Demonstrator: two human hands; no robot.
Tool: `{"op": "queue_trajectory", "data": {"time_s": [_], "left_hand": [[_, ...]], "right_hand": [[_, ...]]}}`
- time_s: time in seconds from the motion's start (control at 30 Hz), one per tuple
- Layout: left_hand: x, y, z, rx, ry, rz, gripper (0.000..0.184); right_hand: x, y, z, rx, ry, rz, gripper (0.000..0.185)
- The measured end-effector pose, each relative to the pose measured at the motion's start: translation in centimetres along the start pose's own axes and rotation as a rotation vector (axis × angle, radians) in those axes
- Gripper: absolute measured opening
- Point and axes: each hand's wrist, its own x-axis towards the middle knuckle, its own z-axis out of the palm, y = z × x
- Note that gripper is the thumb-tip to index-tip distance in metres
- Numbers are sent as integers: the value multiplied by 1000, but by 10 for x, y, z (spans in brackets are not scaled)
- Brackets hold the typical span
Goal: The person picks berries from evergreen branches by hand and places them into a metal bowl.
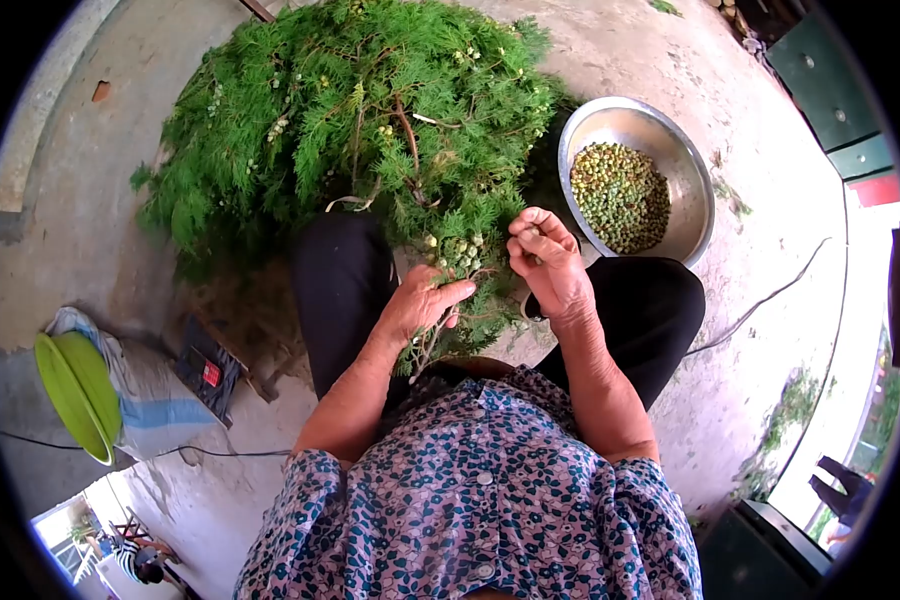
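Observation:
My left hand (425, 303) is closed round the stem of a leafy evergreen sprig (485, 300) above my lap. Pale green round cones (460, 252) cluster on the sprig just beyond my left fingers. My right hand (552, 260) is raised to the right of the cones, its fingertips pinched together; whatever they hold is too small to name. A wide metal bowl (692, 190) stands beyond my right knee, partly filled with loose green and brownish cones (620, 197).
A large heap of evergreen branches (350, 110) lies in front of my knees. At left, a lime-green basin (75, 395) leans by a grey and blue sack (160, 400). A dark cable (760, 305) runs over the concrete floor at right. Green cabinets (830, 85) stand far right.

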Motion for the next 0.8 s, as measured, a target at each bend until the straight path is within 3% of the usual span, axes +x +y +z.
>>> {"op": "queue_trajectory", "data": {"time_s": [0.03,0.1,0.13,0.17,0.27,0.33,0.37,0.43,0.47,0.5,0.57,0.6,0.8], "left_hand": [[0,0,0,0,1,-2,27],[0,0,0,22,-68,14,27],[0,1,0,24,-71,13,27],[0,2,1,48,-68,14,27],[-1,2,2,96,-54,17,28],[-1,-2,2,23,-56,20,30],[-1,-1,1,23,-56,19,30],[-2,7,-3,43,-40,-39,22],[-3,12,-2,-3,-33,14,23],[-3,9,-2,-3,-33,13,23],[-1,0,-3,-4,-63,-6,24],[0,-4,0,-35,-67,22,30],[1,0,-1,-72,48,30,29]], "right_hand": [[-1,0,1,1,0,2,8],[-4,0,1,-623,-156,-113,15],[-2,2,7,-999,-232,-411,23],[2,2,9,-1175,-324,-638,26],[7,12,4,-1227,-296,-594,27],[9,15,1,-1290,-252,-727,18],[9,15,1,-1289,-251,-726,18],[7,13,-1,-670,-12,-59,6],[5,11,0,-466,30,70,12],[7,10,-6,-465,31,70,12],[14,7,-20,40,-36,0,16],[15,5,-25,32,-116,4,15],[-6,1,5,-93,-71,39,7]]}}
